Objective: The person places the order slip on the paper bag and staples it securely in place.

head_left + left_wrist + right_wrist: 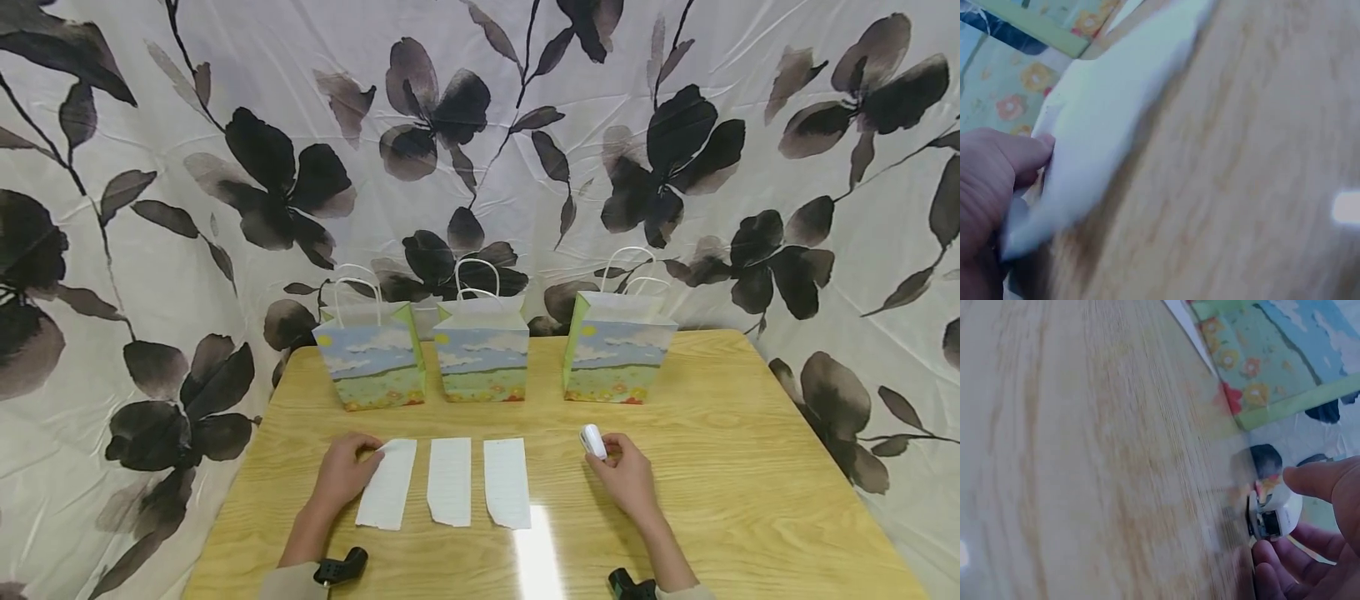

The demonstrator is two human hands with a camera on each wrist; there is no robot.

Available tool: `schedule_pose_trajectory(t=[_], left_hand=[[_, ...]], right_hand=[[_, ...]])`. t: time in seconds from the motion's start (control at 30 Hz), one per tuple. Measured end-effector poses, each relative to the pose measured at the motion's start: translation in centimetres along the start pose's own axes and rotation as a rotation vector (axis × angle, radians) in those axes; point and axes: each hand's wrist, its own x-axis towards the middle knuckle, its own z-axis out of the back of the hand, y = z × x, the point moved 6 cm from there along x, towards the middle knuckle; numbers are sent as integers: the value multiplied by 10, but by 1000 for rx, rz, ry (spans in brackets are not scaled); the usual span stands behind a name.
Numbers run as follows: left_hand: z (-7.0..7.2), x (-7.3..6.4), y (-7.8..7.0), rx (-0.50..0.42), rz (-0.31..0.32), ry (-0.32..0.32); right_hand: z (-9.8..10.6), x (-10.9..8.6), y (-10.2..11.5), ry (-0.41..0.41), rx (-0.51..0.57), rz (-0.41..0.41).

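Note:
My left hand [347, 472] pinches the upper left edge of the leftmost white paper strip [387, 490], thumb on top. In the left wrist view that paper [1100, 112] bends up off the wood along its side. Two more strips, a middle one [450, 483] and a right one [507, 483], lie side by side to its right. My right hand [630, 482] holds a small white stapler [592, 442] between thumb and fingers, over the table right of the strips. The right wrist view shows the stapler's [1285, 515] dark open end.
Three paper gift bags with white handles stand in a row behind the strips: a left bag [372, 362], a middle bag [482, 358] and a right bag [617, 358]. A flower-printed cloth [525, 167] hangs behind the wooden table [750, 467].

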Motion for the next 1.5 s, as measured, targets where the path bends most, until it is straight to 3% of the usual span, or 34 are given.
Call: schedule_pose_trajectory(t=[0.2,0.43,0.57,0.73,1.03,1.23,1.5], left_hand=[[-2,3,-3,-29,48,25],[3,-1,4,-153,89,16],[12,-5,5,-231,72,-37],[26,-7,4,-335,94,-77],[50,-3,-2,-368,156,2],[66,3,-8,-457,94,19],[90,15,-25,-392,33,-49]], right_hand=[[3,1,1,19,14,10],[1,1,-3,48,10,2],[0,0,-2,73,37,6],[-1,1,0,104,51,-13],[0,5,5,129,-8,12],[-4,3,5,150,9,3],[-1,2,2,173,-1,9]])
